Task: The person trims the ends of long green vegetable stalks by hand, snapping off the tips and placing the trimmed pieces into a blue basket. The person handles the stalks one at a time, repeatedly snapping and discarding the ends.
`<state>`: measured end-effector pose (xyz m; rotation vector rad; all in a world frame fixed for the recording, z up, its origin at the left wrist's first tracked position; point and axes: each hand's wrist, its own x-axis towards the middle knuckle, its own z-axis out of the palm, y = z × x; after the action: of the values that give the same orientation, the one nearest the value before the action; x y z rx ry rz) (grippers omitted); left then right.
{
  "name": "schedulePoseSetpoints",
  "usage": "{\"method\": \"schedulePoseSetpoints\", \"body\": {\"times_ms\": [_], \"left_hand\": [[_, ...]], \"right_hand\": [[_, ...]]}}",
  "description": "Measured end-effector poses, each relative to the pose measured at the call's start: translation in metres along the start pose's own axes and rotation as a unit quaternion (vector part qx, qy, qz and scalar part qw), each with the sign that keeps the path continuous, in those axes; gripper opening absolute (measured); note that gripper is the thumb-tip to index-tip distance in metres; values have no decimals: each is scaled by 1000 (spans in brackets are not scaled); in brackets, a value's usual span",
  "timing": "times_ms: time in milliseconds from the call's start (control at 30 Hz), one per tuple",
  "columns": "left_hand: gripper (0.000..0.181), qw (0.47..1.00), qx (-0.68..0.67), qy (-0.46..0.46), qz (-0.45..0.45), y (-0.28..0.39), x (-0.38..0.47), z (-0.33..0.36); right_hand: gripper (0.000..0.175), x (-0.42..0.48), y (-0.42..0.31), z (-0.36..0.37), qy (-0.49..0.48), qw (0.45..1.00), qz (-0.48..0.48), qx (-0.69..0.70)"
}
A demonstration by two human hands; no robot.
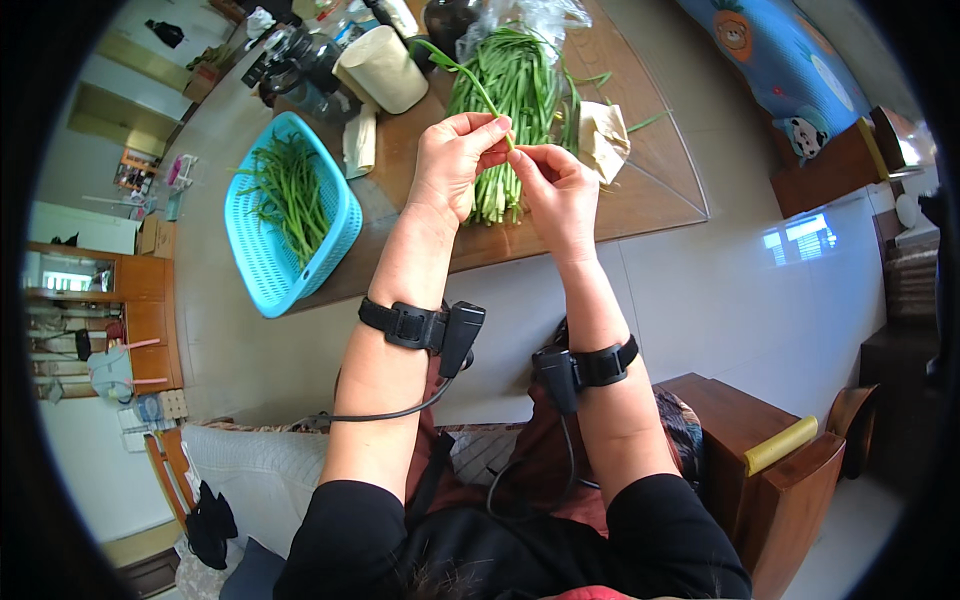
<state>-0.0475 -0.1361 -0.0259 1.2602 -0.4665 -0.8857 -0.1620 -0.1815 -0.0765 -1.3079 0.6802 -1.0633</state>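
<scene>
Over the near side of a wooden table [652,191], my left hand [448,161] pinches a single green chive stalk [471,79] between thumb and fingers. The stalk slants up to the left from the grip. My right hand [561,191] has its thumb and forefinger on the stalk's lower end, just below the left fingertips. Behind and beneath both hands lies a thick bundle of chives [517,79], its pale cut ends towards me. To the left, a light blue plastic basket [345,217] holds a loose heap of green stalks [289,187].
A crumpled brown paper [604,142] lies right of the bundle. Further back are a paper roll [386,71], a folded paper [361,142], glass jars [319,86] and a clear plastic bag [551,19]. The basket overhangs the table's edge. A wooden armrest [720,420] stands at my right.
</scene>
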Motion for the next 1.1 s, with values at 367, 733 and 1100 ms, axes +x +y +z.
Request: {"method": "schedulePoseSetpoints", "body": {"times_ms": [367,733,1100], "left_hand": [[16,998,-24,64,-14,-16,8,28],[17,994,-23,105,15,-18,12,28],[17,993,77,83,21,-18,14,26]], "right_hand": [[10,7,1,-20,116,905,-303,-274],[10,9,-10,-25,168,923,-290,-187],[18,17,20,-34,74,966,-68,-237]]}}
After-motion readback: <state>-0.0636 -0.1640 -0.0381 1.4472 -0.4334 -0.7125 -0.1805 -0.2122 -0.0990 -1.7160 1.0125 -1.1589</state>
